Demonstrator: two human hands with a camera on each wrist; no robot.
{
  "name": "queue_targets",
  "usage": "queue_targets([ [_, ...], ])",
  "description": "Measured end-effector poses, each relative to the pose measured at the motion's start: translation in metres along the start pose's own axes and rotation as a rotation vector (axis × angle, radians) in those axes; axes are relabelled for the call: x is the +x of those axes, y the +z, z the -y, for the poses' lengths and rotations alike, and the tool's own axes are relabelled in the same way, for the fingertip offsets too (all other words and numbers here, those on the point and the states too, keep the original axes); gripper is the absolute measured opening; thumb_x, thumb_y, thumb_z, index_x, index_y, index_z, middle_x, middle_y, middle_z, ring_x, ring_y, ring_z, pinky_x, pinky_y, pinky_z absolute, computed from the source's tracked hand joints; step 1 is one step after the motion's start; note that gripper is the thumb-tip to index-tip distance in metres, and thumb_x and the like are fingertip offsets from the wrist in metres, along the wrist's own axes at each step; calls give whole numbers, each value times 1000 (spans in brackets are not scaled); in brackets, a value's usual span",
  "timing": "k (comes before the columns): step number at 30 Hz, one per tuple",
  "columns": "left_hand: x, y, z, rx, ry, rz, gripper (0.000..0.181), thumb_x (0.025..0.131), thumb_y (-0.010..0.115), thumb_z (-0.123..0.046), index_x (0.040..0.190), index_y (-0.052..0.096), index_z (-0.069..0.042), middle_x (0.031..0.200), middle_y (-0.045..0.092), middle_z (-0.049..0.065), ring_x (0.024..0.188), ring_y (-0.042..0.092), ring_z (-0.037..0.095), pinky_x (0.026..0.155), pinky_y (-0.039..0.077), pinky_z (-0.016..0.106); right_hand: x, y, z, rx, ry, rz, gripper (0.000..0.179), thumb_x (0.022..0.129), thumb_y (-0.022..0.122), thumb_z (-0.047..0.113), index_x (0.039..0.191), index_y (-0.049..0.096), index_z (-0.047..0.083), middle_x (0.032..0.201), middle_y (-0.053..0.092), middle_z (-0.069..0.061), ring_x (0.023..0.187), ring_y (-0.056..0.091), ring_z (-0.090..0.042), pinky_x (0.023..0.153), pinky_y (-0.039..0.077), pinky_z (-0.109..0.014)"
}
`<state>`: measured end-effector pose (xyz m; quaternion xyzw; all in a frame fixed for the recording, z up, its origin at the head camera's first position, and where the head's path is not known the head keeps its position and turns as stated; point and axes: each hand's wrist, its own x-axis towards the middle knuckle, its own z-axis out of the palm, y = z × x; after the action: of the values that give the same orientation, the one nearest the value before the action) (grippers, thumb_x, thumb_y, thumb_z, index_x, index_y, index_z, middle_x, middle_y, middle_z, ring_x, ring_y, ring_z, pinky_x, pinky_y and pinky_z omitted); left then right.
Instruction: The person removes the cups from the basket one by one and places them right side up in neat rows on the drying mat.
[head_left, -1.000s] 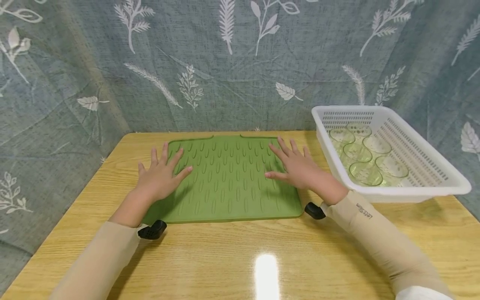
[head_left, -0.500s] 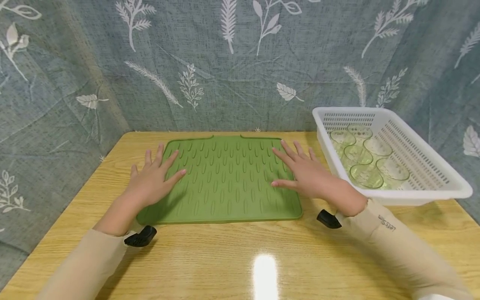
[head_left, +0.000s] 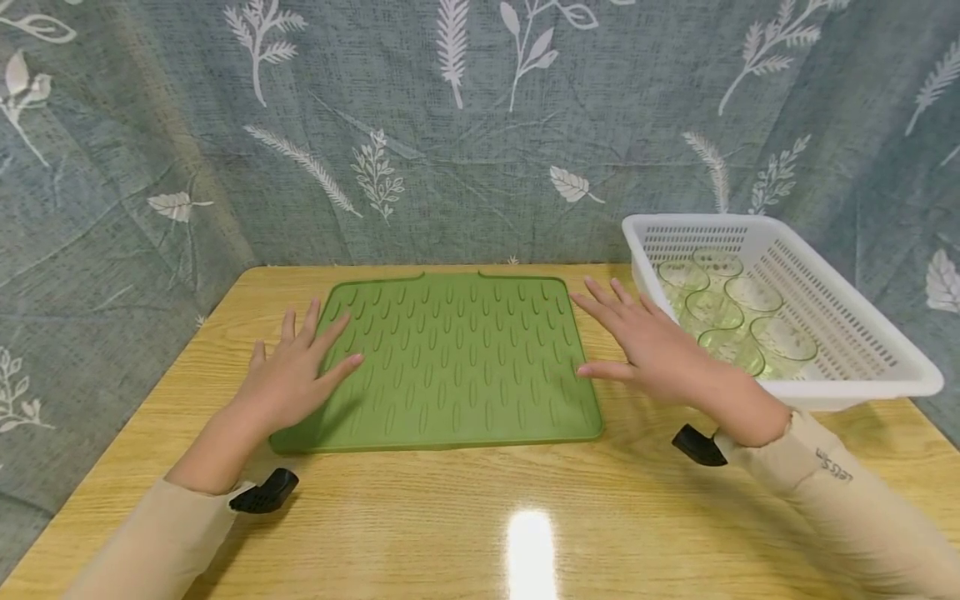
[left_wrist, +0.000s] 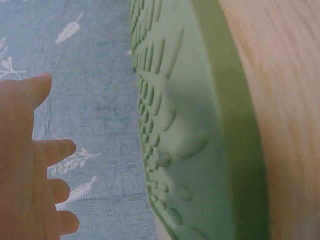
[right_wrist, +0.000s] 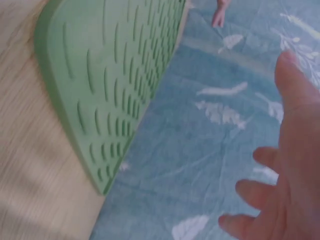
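A green ridged drying mat [head_left: 457, 358] lies flat on the wooden table. Over its left edge hovers my left hand [head_left: 285, 387], fingers spread and holding nothing; the left wrist view shows this hand apart from the mat's surface [left_wrist: 200, 100]. My right hand [head_left: 656, 346], also spread and holding nothing, is above the table between the mat's right edge and the white plastic basket [head_left: 840, 388]. Several clear greenish drinking glasses [head_left: 783, 340] stand in the left part of the basket, and the right forearm side of the hand overlaps the nearest ones in the head view.
The slotted basket stands at the back right of the table [head_left: 420, 517]. A grey-blue curtain [head_left: 465, 217] with white leaf prints hangs behind the table and at both sides. Each wrist carries a small black device [head_left: 699, 446].
My right hand has moved right, off the mat and toward the basket. My left hand has drifted a little left and down. The mat, basket and glasses stay where they were.
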<state>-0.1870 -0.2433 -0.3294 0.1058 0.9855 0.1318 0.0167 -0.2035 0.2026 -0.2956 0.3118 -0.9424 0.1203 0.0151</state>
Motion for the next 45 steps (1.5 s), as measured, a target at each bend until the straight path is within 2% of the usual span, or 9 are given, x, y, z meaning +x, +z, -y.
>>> queue_targets([
  [7, -2, 5, 7, -9, 2, 19, 81, 106, 36, -63, 167, 13, -15, 167, -14, 24, 148, -14, 55, 102, -3, 86, -13, -10, -17, 42, -23, -53, 84, 100, 68, 41, 164, 26, 8, 170, 13, -16, 154, 10, -43, 119, 13, -65],
  [18, -5, 12, 15, -79, 9, 28, 82, 107, 39, -59, 167, 7, -15, 167, -13, 24, 148, -9, 56, 101, -1, 86, -32, -20, -48, 60, -7, -122, 76, 100, 69, 34, 160, 33, 4, 166, 24, -22, 149, 23, -50, 115, 22, -67],
  [27, -2, 13, 18, -151, 28, 42, 82, 108, 40, -58, 167, 7, -12, 169, -12, 20, 151, -10, 51, 103, -4, 84, -49, -25, -76, 79, 108, -147, 71, 104, 64, 33, 160, 33, 3, 167, 22, -21, 145, 28, -53, 109, 29, -71],
  [32, 0, 14, 24, -161, 21, 46, 81, 108, 41, -57, 167, 9, -12, 169, -10, 21, 151, -10, 51, 103, -5, 85, -55, -29, -92, 109, 140, -151, 70, 105, 63, 31, 160, 32, 1, 166, 21, -25, 144, 26, -56, 109, 24, -73],
  [35, -1, 15, 29, -203, 34, 63, 80, 108, 43, -54, 167, 10, -11, 169, -10, 22, 151, -12, 50, 103, -7, 84, -58, -32, -100, 130, 177, -135, 71, 106, 61, 32, 161, 29, 2, 165, 21, -28, 144, 24, -58, 110, 22, -74],
  [40, -2, 17, 35, -284, 57, 101, 79, 109, 45, -50, 166, 10, -8, 169, -10, 22, 151, -15, 47, 104, -10, 82, -64, -37, -114, 128, 286, -87, 75, 106, 59, 40, 163, 26, 4, 164, 19, -29, 143, 23, -60, 108, 23, -75],
  [45, -2, 18, 39, -305, 65, 114, 79, 109, 45, -49, 166, 9, -8, 169, -11, 23, 151, -17, 47, 104, -10, 82, -72, -40, -130, 123, 346, -60, 79, 104, 61, 43, 163, 24, 4, 161, 22, -34, 138, 27, -64, 104, 25, -76],
])
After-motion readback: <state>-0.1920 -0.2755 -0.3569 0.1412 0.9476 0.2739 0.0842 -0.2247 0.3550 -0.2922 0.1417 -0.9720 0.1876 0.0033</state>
